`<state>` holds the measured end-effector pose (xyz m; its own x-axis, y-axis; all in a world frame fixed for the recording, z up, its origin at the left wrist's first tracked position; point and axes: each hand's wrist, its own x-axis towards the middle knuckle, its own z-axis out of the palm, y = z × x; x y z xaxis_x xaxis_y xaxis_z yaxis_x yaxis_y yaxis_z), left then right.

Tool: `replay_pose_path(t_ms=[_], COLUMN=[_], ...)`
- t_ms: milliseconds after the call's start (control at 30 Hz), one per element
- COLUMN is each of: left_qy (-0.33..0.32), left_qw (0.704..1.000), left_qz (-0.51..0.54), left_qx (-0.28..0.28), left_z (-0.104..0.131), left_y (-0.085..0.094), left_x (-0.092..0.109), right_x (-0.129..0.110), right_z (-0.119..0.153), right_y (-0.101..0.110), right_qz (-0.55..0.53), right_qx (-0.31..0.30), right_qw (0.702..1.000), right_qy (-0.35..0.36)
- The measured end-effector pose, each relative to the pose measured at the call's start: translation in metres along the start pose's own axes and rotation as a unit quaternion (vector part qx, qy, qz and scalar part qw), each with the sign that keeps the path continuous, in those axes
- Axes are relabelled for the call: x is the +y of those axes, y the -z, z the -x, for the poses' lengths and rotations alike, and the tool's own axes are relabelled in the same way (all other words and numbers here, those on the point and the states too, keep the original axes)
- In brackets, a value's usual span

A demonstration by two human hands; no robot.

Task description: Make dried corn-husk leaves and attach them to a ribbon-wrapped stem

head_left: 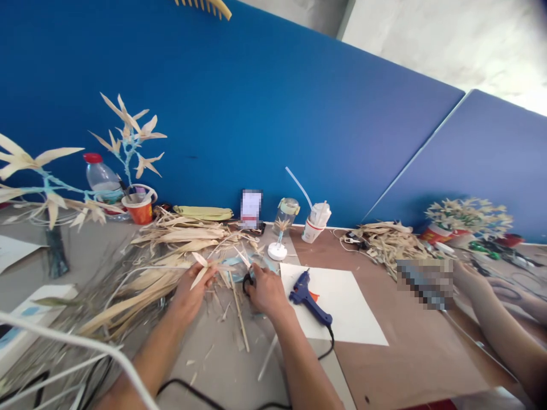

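Pinching 1 husk flower [205,265] in left hand [193,291], just left of scissors [247,281] | right hand [268,289] gripping scissors | risk: right forearm [294,344] snagging cord [333,341], pulling glue gun [310,299] off paper [359,307]

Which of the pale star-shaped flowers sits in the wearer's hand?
The flower pinched in the left hand; the blue-stemmed flowers at left stand free of any hand.

Your left hand [191,290] and right hand [267,289] are bare, and so are your left forearm [156,348] and right forearm [301,353], each slim at the wrist, broadening away from it, and unsleeved as far as the view's lower edge.
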<state>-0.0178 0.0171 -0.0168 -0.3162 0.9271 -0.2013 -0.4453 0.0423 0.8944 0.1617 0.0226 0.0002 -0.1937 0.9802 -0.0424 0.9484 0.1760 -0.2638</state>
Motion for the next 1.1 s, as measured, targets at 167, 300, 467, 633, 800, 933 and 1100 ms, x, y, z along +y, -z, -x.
replay_pose_path(t_ms=[167, 300, 467, 633, 800, 933, 1100], left_qy=[0.015, 0.031, 0.048, 0.057, 0.069, 0.066, 0.065], left_qw=[0.997, 0.992, 0.991, 0.989, 0.987, 0.987, 0.988], left_qz=[0.064, 0.114, 0.108, 0.109, 0.116, 0.114, 0.079], left_qx=[-0.044, -0.040, -0.057, -0.082, -0.087, -0.097, -0.119], left_z=[-0.001, -0.002, -0.001, 0.000, 0.000, 0.002, 0.009], left_y=[0.004, 0.005, 0.003, 0.003, 0.003, 0.001, -0.006], left_x=[-0.001, 0.000, 0.003, 0.003, 0.004, 0.005, 0.000], right_x=[0.000, -0.001, -0.004, -0.005, 0.004, 0.001, -0.026], right_z=[0.001, 0.001, 0.003, 0.006, 0.003, -0.001, 0.001], right_y=[0.001, 0.002, 0.002, 0.007, 0.011, 0.009, -0.005], right_qz=[-0.008, -0.032, -0.038, -0.048, -0.077, -0.226, -0.422], right_qx=[0.007, 0.012, -0.009, 0.031, 0.039, 0.180, 0.153], right_qw=[1.000, 0.999, 0.997, 0.996, 0.994, 0.957, 0.888], right_qy=[0.002, -0.035, -0.069, -0.068, -0.073, -0.003, 0.101])
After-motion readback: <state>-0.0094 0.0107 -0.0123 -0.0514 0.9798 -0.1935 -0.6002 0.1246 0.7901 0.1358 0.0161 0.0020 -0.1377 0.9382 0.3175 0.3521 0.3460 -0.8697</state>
